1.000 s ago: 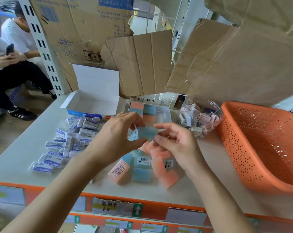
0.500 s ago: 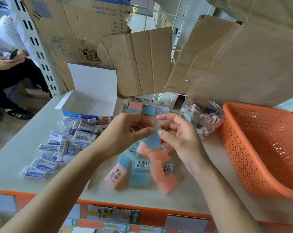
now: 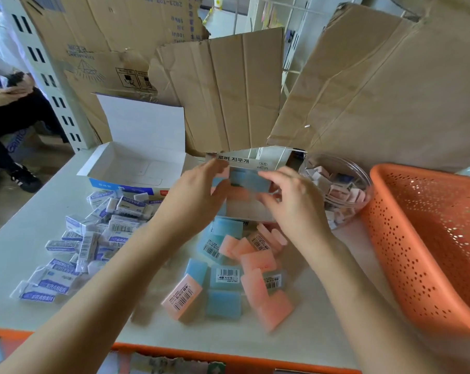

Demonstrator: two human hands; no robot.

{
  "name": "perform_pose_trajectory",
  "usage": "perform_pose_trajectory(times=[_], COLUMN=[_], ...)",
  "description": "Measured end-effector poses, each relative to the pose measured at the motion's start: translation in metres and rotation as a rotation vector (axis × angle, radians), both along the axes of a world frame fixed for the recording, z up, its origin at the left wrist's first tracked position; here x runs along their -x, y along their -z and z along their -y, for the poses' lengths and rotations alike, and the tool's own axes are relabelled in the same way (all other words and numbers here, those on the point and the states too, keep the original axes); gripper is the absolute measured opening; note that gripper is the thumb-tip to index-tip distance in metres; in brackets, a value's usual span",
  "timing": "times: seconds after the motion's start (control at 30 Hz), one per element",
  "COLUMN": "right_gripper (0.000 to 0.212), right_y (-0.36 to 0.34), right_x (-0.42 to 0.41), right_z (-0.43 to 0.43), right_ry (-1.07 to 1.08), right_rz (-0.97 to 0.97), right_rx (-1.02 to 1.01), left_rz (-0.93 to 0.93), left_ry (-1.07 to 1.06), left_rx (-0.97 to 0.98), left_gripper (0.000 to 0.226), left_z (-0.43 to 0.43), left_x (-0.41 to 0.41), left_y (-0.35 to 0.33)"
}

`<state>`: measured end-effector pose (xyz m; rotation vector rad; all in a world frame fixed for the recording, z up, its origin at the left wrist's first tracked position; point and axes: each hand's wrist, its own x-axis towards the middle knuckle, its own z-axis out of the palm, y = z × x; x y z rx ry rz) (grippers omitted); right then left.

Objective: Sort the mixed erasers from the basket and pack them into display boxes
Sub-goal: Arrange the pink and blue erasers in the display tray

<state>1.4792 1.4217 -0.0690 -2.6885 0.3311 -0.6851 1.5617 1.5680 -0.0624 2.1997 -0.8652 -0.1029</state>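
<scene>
My left hand (image 3: 198, 193) and my right hand (image 3: 290, 201) reach together over the small display box (image 3: 248, 211) with Korean lettering on its lid. Between their fingertips sits a blue eraser (image 3: 248, 180), held at the box's far end above pink and blue erasers packed inside. A loose pile of pink and blue erasers (image 3: 236, 268) lies on the table in front of the box. White erasers in blue sleeves (image 3: 93, 236) are heaped to the left. The orange basket (image 3: 428, 238) stands at the right.
An open white and blue display box (image 3: 136, 168) stands at the back left. A clear round tub of small erasers (image 3: 339, 184) sits between the small box and the basket. Cardboard sheets (image 3: 228, 90) lean behind. A seated person (image 3: 7, 109) is at the far left.
Both hands have moved away from me with the blue eraser, from above the loose pile to the far end of the small display box.
</scene>
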Motion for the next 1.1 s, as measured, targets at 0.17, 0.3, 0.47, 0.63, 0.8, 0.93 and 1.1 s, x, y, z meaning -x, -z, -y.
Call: perform_pose_trajectory(times=[0.17, 0.3, 0.47, 0.63, 0.8, 0.93, 1.1], right_gripper=[0.033, 0.032, 0.02, 0.011, 0.008, 0.012, 0.021], right_y=[0.012, 0.019, 0.02, 0.021, 0.022, 0.018, 0.008], right_x=[-0.04, -0.054, -0.062, -0.065, -0.062, -0.06, -0.04], right_z=[0.016, 0.02, 0.02, 0.019, 0.016, 0.014, 0.01], right_ry=[0.055, 0.029, 0.01, -0.027, -0.049, -0.019, -0.041], right_rz=[-0.169, -0.193, -0.135, -0.105, -0.086, -0.124, -0.139], right_rx=[0.053, 0.058, 0.017, -0.014, 0.047, 0.084, 0.014], left_rz=[0.178, 0.203, 0.198, 0.223, 0.232, 0.227, 0.225], left_ry=[0.063, 0.073, 0.076, 0.095, 0.094, 0.083, 0.113], left_rx=[-0.393, -0.398, -0.401, -0.369, -0.363, -0.41, -0.353], left_gripper=[0.037, 0.033, 0.035, 0.036, 0.036, 0.037, 0.041], left_z=[0.008, 0.007, 0.007, 0.006, 0.006, 0.006, 0.003], left_x=[-0.016, -0.019, -0.02, -0.019, -0.019, -0.019, -0.018], left_y=[0.012, 0.016, 0.016, 0.016, 0.018, 0.018, 0.011])
